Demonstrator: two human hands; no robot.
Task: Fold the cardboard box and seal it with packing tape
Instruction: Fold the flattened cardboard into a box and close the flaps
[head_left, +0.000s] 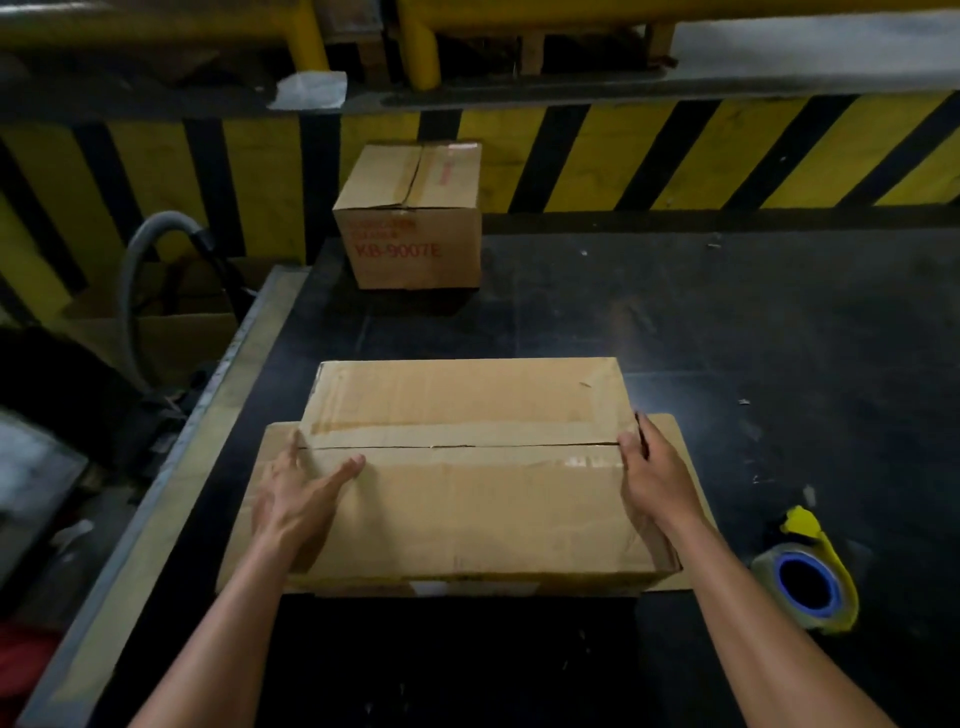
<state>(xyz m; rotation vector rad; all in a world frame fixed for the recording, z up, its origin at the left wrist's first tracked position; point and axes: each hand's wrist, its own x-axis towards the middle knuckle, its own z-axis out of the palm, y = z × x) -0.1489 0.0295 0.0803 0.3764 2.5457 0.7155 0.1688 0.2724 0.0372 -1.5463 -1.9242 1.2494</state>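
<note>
A brown cardboard box (467, 467) stands on the dark table in front of me, its two top flaps folded down and meeting along a middle seam. Flaps at its base stick out flat to the left and right. My left hand (298, 499) lies flat on the near flap at the box's left end, fingers spread. My right hand (657, 478) presses against the box's right end, thumb near the seam. A roll of clear packing tape (802, 582) in a yellow dispenser with a blue core lies on the table to the right of the box, untouched.
The dark table (727, 322) has a pale left edge. A smaller closed cardboard box (410, 218) with red print stands at the far side. Behind runs a yellow-and-black striped barrier (623, 156). A grey hose (140, 270) and clutter lie off the table to the left.
</note>
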